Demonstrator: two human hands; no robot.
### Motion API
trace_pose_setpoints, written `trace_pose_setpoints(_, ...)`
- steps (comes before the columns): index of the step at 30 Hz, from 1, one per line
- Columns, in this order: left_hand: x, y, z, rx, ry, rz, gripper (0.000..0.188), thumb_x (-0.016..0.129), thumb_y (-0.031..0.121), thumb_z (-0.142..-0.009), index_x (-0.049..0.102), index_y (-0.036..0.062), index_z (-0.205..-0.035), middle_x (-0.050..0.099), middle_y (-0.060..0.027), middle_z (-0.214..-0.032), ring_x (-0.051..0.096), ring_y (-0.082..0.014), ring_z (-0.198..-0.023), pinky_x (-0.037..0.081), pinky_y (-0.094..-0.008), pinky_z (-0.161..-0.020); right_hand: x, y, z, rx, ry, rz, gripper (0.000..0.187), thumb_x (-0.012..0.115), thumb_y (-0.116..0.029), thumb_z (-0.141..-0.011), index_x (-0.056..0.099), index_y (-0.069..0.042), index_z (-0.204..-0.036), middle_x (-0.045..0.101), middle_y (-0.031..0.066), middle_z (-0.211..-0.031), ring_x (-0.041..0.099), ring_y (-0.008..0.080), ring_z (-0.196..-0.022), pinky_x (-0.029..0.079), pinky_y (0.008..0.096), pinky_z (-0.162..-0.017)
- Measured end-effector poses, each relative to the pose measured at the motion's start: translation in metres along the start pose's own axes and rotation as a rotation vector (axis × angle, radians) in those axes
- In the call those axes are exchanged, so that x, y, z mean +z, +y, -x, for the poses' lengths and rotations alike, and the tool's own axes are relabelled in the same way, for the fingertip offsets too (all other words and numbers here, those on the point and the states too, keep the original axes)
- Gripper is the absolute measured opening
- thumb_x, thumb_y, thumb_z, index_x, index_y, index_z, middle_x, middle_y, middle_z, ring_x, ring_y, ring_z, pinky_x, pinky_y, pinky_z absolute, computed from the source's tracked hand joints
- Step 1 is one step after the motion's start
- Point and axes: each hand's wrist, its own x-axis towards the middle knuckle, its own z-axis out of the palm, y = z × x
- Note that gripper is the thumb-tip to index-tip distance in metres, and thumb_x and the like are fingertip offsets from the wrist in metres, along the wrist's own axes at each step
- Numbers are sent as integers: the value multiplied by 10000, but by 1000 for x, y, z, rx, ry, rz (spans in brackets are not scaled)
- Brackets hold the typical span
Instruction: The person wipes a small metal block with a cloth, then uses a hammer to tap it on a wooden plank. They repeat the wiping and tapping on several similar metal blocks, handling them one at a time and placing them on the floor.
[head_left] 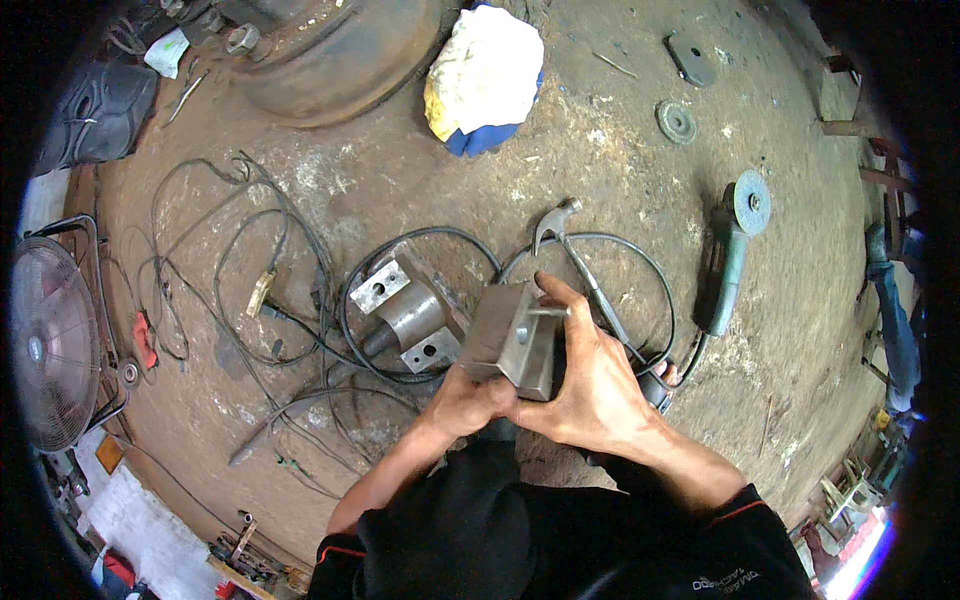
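Observation:
A grey machined metal block (493, 330) with a slot and a hole is held up in front of me. My left hand (465, 404) grips its lower left corner. From the right, my right hand (602, 392) wraps round it, thumb low and a finger reaching the top edge. A short metal pin or bolt (547, 312) sticks out of the block by that finger. Just left, on the floor, lies a similar metal part with a cylindrical middle (416, 312) and drilled flanges. Past my right fingers is a claw hammer (556, 222).
A green angle grinder (724, 265) lies at the right, its black cable looping across the floor. Farther off are a grinding disc (676, 122), a white cloth bundle (490, 65) and a large rusty round piece (330, 75). Tangled cables (285, 225) and a fan (52, 345) occupy the left.

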Motion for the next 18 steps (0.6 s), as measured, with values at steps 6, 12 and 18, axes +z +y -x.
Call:
trace_pose_setpoints(6, -6, -1, -10, -49, -147, 352, 1303, 528, 1020, -641, 436, 73, -1531, 567, -250, -1462, 613, -346, -1315, 523, -495, -1100, -78, -37, 6, 64, -447, 121, 1008, 949, -342, -748, 420, 73, -1499, 677, 282, -1258, 703, 434, -1125, 574, 443, -985)
trace_pose_setpoints(12, -15, -17, -7, -47, -253, 517, 1266, 485, 1031, -668, 486, 52, -1470, 641, -308, -1302, 688, -413, -1167, 572, -530, -1007, -142, -90, -4, -362, -232, 574, 908, 928, -331, -772, 459, 64, -1441, 687, 262, -1214, 709, 408, -1087, 576, 432, -955)
trace_pose_setpoints(18, -13, -24, -1, -176, -366, 791, 1284, 414, 1055, -688, 478, 36, -1468, 669, -325, -1238, 698, -440, -1126, 571, -521, -929, -97, -92, -35, -514, -261, 664, 809, 908, -321, -796, 498, 55, -1383, 697, 242, -1169, 715, 381, -1050, 578, 421, -925)
